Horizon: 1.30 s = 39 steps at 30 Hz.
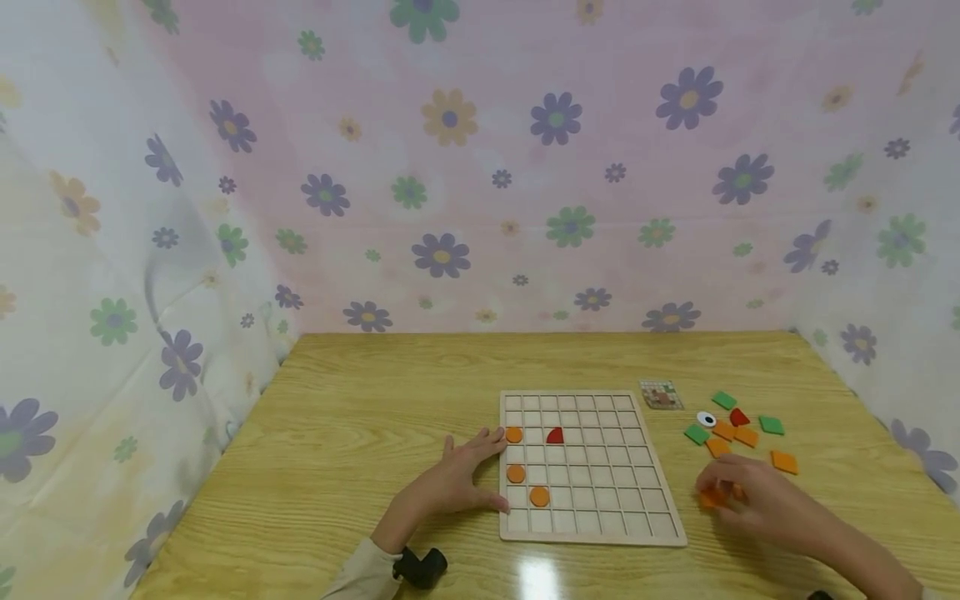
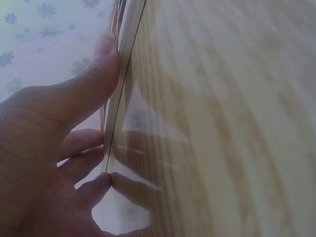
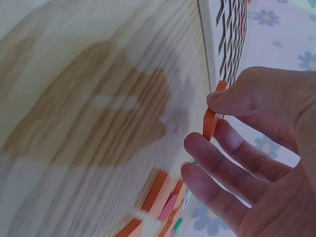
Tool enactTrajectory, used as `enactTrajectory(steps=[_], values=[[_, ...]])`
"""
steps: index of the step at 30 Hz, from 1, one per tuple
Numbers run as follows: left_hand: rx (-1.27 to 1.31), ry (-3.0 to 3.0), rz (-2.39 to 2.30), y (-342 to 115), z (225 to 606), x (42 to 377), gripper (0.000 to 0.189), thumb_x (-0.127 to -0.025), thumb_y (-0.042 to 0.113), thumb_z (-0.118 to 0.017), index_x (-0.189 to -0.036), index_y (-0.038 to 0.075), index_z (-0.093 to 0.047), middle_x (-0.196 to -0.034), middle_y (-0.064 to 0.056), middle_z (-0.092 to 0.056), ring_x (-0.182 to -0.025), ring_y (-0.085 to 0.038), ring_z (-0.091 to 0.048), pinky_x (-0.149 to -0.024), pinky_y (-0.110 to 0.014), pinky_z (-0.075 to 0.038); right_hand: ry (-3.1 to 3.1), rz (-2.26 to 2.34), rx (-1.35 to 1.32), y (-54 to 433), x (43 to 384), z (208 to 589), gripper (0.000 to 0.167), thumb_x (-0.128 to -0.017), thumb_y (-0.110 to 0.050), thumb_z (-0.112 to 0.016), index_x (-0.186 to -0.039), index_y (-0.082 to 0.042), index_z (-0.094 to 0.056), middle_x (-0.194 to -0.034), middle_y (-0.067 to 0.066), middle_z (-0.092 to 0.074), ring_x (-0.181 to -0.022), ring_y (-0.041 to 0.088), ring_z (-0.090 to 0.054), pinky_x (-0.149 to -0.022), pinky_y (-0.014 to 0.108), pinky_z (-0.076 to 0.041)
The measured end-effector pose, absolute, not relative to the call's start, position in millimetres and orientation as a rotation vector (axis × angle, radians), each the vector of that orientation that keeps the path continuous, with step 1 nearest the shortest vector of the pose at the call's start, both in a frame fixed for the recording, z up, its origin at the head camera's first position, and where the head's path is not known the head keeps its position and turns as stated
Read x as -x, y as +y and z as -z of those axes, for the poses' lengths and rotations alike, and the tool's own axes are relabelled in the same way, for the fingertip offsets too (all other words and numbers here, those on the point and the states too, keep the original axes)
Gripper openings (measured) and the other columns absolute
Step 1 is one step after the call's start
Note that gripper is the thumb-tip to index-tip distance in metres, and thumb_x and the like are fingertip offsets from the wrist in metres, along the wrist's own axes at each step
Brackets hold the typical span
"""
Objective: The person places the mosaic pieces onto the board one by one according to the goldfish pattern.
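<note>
A wooden grid board (image 1: pixel 611 477) lies on the table. It bears three orange round pieces, one of them low on the left (image 1: pixel 539 497), and a red quarter-circle piece (image 1: pixel 555 436). Along the board's left edge rests my left hand (image 1: pixel 453 477), fingers spread, fingertips and thumb touching the rim. To the right of the board, my right hand (image 1: pixel 768 504) pinches an orange piece (image 3: pixel 210 121) between thumb and fingers, just above the table. That piece's full outline is partly covered by the fingers.
Beyond my right hand lie loose pieces: green ones (image 1: pixel 771 425), orange ones (image 1: pixel 784 462), a red one (image 1: pixel 738 417) and a white eye disc (image 1: pixel 707 420). A small patterned card (image 1: pixel 662 395) lies by the board's far right corner. Flowered cloth (image 1: pixel 495 275) surrounds the table.
</note>
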<state>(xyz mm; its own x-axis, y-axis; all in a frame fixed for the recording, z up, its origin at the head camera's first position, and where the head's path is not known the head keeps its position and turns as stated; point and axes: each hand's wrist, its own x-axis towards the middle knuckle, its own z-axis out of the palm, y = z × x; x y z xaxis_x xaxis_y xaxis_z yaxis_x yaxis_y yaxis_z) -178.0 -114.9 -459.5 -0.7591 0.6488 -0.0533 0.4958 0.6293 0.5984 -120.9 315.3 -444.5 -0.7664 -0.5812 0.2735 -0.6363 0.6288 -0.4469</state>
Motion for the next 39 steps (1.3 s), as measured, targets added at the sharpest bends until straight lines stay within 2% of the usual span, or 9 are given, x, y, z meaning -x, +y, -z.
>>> enactTrajectory(steps=[16,32,39], values=[[-0.931,2.590,-0.826,-115,458,178,0.088,-0.075,0.047,-0.075,-0.146,0.011,-0.037,-0.155,-0.003,-0.023,-0.143,-0.025,-0.016,-0.106,-0.067,0.001,-2.816,-0.871,-1.007,274,134,429,0.024,-0.077,-0.004,-0.074,-0.092,-0.020,-0.065,-0.089,-0.013,-0.055,-0.071,0.000,-0.050,-0.052,0.022,-0.044],[-0.924,2.592,-0.841,-115,458,177,0.089,-0.074,0.048,-0.075,-0.146,0.011,-0.038,-0.155,-0.002,-0.023,-0.143,-0.024,-0.015,-0.106,-0.066,0.001,-2.803,-0.911,-1.027,246,144,425,0.025,-0.075,-0.002,-0.074,-0.091,-0.019,-0.067,-0.088,-0.012,-0.055,-0.072,0.004,-0.050,-0.054,0.022,-0.045],[-0.933,2.585,-0.852,-115,457,177,0.088,-0.074,0.047,-0.075,-0.145,0.010,-0.039,-0.155,-0.004,-0.024,-0.143,-0.026,-0.015,-0.106,-0.066,0.001,-2.773,-0.919,-1.092,234,147,425,0.026,-0.075,0.002,-0.070,-0.091,-0.018,-0.066,-0.088,-0.011,-0.056,-0.070,0.005,-0.051,-0.052,0.019,-0.044]])
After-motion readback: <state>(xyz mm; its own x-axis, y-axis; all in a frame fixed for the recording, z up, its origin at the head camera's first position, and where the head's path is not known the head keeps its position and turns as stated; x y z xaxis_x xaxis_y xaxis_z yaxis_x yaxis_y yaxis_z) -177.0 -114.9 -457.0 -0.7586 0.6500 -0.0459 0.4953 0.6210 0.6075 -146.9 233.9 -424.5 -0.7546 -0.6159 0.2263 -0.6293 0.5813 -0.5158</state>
